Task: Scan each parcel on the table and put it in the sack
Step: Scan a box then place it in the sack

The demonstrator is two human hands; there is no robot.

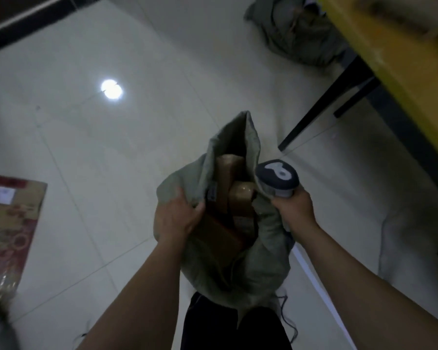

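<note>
Bagging | left hand grips grey-green woven sack by its left rim | right hand holds dark-blue handheld scanner | best: keep mouth wide, settle brown cardboard parcels flat

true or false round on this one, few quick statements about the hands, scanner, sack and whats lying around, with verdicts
1. The right hand holds the scanner. True.
2. The sack is empty. False: brown parcels show inside its mouth.
3. The left hand grips the sack's rim. True.
4. The cardboard box lies on the yellow table. False: it lies on the floor, at the left.
5. Only one sack is in view. False: a second grey sack lies on the floor beside the table.
</note>
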